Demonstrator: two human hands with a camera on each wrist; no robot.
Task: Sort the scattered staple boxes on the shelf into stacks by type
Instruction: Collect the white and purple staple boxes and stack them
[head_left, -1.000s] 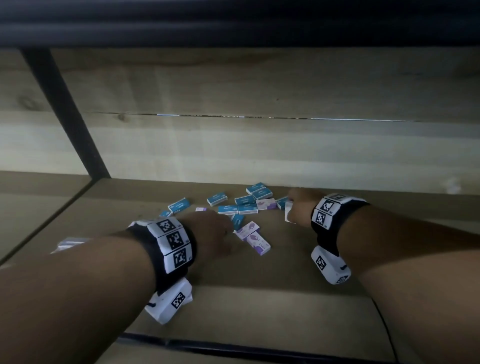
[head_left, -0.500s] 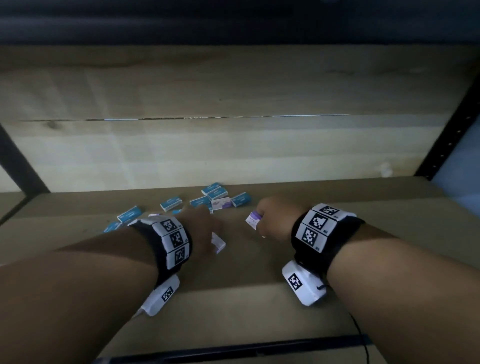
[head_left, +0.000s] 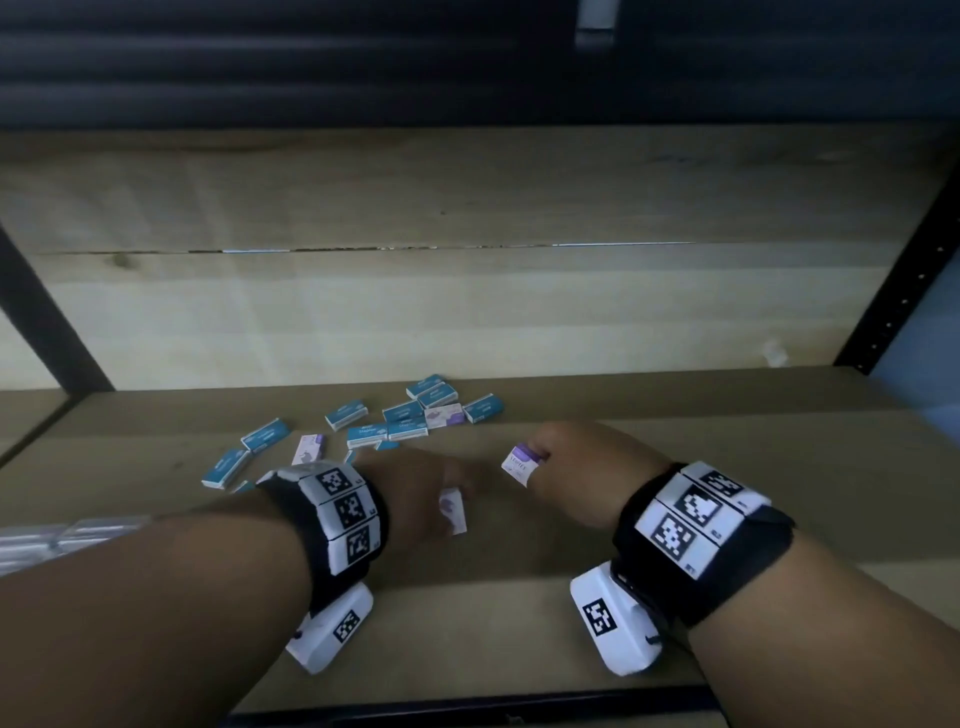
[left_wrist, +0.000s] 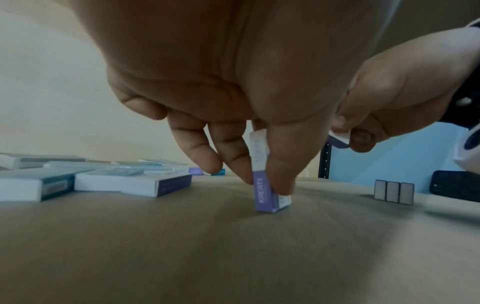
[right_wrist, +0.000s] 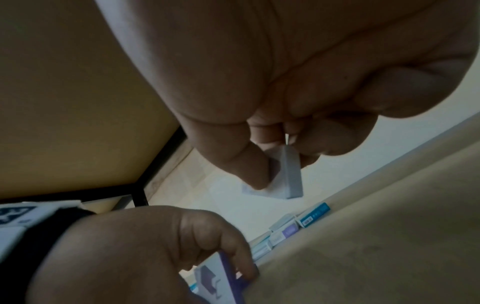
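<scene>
Left hand (head_left: 421, 493): a purple-and-white staple box (left_wrist: 270, 191) is pinched between thumb and fingers and stood on end, its lower end touching the shelf (head_left: 519, 623). Right hand (head_left: 576, 473): a second purple box (head_left: 519, 462) is pinched by curled fingers and held clear of the shelf, just beside the left hand. Teal staple boxes (head_left: 405, 415) and two more purple ones are seen scattered farther back, near the wooden back panel (head_left: 467, 312).
</scene>
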